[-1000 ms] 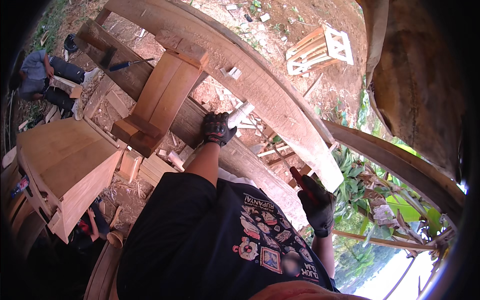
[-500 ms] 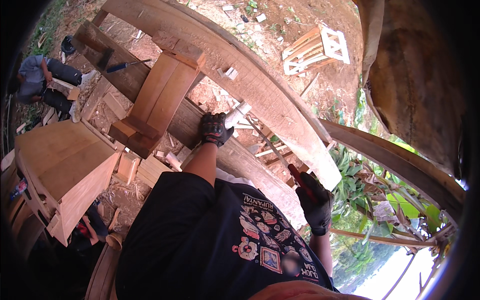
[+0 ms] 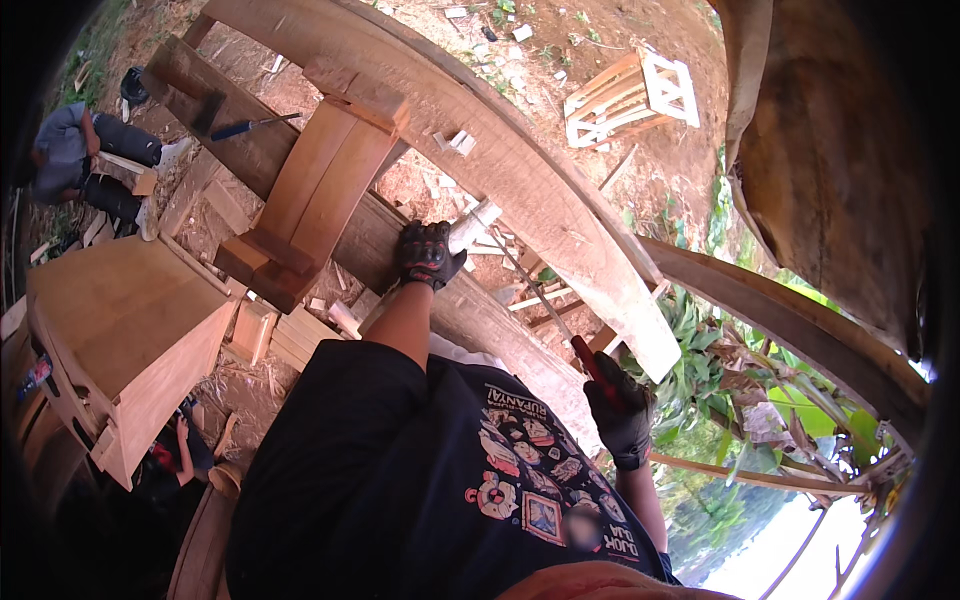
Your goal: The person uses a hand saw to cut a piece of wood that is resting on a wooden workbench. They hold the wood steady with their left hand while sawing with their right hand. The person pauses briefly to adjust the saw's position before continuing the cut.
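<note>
My left hand (image 3: 430,255), in a black glove, is closed on a short pale piece of wood (image 3: 470,228). The piece sticks out past the fingers, over the gap between two long planks. My right hand (image 3: 618,405), gloved too, grips the red handle of a long, narrow-bladed hand tool (image 3: 535,287); I cannot tell whether it is a saw or a file. Its blade slants up and left, and its far end crosses or meets the outer end of the wood piece. The near plank (image 3: 480,315) lies under my left hand, and the far plank (image 3: 530,170) runs beyond it.
Left of my left hand, a brown wooden assembly (image 3: 325,190) rests across the planks. A blue-handled tool (image 3: 235,129) lies behind it. A wooden cabinet-like piece (image 3: 130,320) stands at left, near a seated person (image 3: 85,150). A slatted wooden frame (image 3: 630,100) sits on the ground.
My right hand and the red handle have shifted slightly left. My left hand and the wood piece stay almost where they were.
</note>
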Motion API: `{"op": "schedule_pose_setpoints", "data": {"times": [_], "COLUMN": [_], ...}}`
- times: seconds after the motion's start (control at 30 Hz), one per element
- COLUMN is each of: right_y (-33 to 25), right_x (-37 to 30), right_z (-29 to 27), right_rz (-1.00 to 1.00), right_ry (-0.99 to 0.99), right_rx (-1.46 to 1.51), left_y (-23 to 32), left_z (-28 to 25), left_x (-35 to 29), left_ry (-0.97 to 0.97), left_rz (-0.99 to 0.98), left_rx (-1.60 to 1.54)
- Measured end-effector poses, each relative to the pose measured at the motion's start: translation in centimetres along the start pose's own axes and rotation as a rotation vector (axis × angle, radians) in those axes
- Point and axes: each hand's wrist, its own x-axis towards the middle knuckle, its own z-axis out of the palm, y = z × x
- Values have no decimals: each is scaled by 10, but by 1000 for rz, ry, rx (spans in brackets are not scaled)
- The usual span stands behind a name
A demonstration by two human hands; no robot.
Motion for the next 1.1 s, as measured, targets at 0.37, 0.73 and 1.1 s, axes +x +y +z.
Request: {"op": "schedule_pose_setpoints", "data": {"times": [0.37, 0.73, 1.1], "right_y": [-10, 14, -4], "right_x": [100, 235, 146], "right_z": [107, 178, 116], "right_rz": [-155, -199, -206], "right_ry": [-17, -131, -167], "right_rx": [130, 348, 149], "left_y": [2, 2, 5], "left_z": [-16, -11, -14], "left_x": [2, 0, 2], "left_ry": [43, 14, -70], "left_rz": [18, -17, -35], "left_rx": [-65, -66, -47]}}
